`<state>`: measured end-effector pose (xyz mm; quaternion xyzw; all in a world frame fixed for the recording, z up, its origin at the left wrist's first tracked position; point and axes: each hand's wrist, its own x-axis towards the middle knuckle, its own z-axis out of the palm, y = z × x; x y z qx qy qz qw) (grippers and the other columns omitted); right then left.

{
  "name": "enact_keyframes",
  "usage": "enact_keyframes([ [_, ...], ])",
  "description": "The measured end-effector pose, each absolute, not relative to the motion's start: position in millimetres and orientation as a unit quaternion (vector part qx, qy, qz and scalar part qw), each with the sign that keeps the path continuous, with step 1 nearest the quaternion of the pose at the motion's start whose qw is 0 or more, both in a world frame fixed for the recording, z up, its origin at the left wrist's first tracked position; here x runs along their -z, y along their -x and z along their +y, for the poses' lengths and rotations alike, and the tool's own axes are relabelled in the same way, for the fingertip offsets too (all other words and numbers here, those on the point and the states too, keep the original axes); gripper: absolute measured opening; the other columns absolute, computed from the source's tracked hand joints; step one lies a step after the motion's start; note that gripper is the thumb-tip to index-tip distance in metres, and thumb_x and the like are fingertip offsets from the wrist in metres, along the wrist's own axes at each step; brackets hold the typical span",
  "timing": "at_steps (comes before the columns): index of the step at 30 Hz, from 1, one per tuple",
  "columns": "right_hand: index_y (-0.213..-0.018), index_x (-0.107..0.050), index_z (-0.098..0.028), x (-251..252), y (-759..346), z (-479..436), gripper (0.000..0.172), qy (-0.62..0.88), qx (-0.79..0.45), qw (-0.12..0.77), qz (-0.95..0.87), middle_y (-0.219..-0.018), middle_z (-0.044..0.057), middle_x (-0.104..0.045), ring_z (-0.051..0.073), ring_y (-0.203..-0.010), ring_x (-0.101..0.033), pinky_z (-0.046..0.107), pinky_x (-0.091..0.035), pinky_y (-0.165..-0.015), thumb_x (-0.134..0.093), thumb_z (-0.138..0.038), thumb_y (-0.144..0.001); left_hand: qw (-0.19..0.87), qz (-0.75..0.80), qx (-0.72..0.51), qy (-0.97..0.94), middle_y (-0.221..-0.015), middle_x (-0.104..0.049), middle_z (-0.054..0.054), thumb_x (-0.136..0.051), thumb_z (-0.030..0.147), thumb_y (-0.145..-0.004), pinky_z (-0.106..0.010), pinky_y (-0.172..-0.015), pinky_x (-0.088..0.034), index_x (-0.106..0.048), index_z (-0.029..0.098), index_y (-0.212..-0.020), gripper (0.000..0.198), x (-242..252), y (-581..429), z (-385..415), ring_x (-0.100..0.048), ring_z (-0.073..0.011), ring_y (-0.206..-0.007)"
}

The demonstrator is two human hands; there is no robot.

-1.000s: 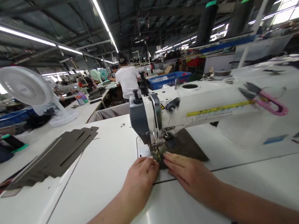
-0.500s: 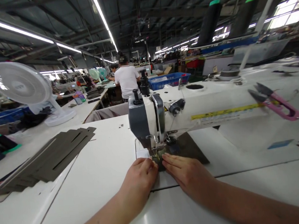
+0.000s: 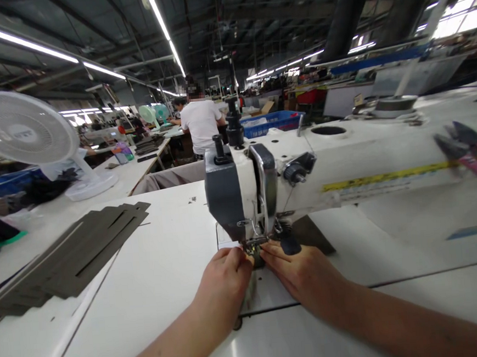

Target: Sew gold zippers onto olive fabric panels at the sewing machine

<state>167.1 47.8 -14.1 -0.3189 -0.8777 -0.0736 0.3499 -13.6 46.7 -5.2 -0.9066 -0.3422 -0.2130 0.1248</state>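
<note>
The long white sewing machine arm [image 3: 371, 182] was smooth painted metal, its curved faceplate [image 3: 268, 168] polished chrome. The dark brown cloth panel [image 3: 311, 229] looked matt, the white laminate table top [image 3: 153, 251] glossy, and the grey-brown stacked strips [image 3: 91, 253] matt.

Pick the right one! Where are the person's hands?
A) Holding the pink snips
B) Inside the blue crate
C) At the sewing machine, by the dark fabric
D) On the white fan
C. The left hand and the right hand are both at the front of the sewing machine, right up against the dark fabric.
</note>
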Motion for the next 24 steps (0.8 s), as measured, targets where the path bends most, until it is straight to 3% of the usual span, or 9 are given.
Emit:
enact_keyframes([
  [24,-0.083,-0.061,-0.016,17.2,-169.5,52.4,0.023,0.358,0.012,0.315,-0.879,-0.081,0.007,-0.066,0.018,-0.079,-0.062,0.028,-0.051,-0.072,-0.039,-0.011,-0.086,0.086,-0.351,0.207,0.909,-0.077,-0.059,-0.008,-0.051,0.006,-0.080,-0.033,-0.069,-0.052,-0.059,0.012,-0.080,0.010,7.5,17.7,53.6,-0.056,-0.0192,-0.072],
])
